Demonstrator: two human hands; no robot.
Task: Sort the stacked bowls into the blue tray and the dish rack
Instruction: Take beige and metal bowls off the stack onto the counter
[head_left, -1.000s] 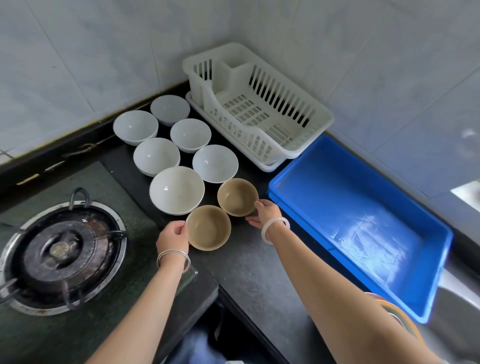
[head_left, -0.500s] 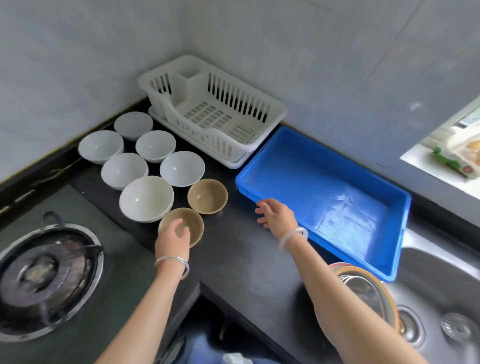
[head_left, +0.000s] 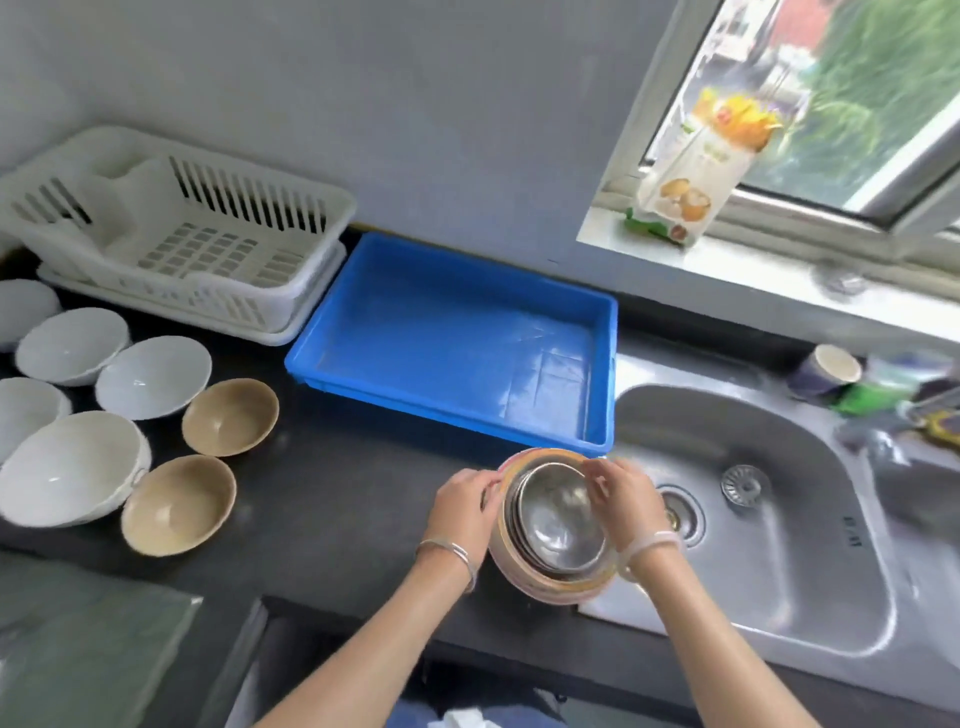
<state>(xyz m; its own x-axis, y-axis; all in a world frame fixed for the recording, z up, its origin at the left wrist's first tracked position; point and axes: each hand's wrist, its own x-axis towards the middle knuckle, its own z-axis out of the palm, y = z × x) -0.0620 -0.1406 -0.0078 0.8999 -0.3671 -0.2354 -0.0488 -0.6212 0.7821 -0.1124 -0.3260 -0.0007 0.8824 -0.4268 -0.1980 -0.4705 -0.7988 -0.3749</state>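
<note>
Stacked bowls (head_left: 553, 525): steel bowls nested upright inside a pale, orange-rimmed one, just in front of the blue tray (head_left: 457, 338). The rectangular tray lay flat by the wall. The white slatted dish rack (head_left: 176, 234) sat just beside its left end.

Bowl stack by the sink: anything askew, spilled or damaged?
Nothing spilled or broken. The bowl stack, held between the left hand and right hand, overhangs the sink rim; the strainer lies out of the drain.
</note>
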